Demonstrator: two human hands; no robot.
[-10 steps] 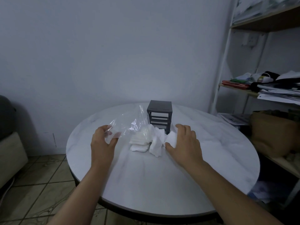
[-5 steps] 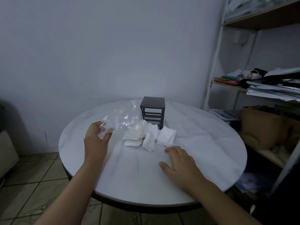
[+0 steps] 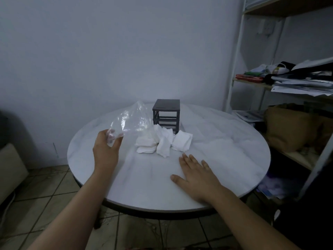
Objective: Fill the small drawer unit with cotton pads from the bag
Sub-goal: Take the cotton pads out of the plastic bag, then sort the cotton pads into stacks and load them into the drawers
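Note:
A small dark drawer unit (image 3: 166, 115) stands near the far side of the round white table (image 3: 225, 145). Just in front of it lies a pile of white cotton pads (image 3: 163, 142), spilling from a clear plastic bag (image 3: 132, 120). My left hand (image 3: 106, 147) pinches the bag's near corner and holds it lifted off the table. Nearer to me and right of the pile, my right hand (image 3: 196, 175) rests flat on the tabletop with fingers spread, a short gap from the pads.
A shelf rack (image 3: 281, 83) with papers, books and a brown bag (image 3: 292, 129) stands close to the table's right side. A cushioned seat (image 3: 9, 170) is at the far left. Tiled floor (image 3: 45, 192) lies below the table's near edge.
My right hand let go of the pads and drew back toward me, and now lies flat on the table. The left hand keeps its hold on the bag.

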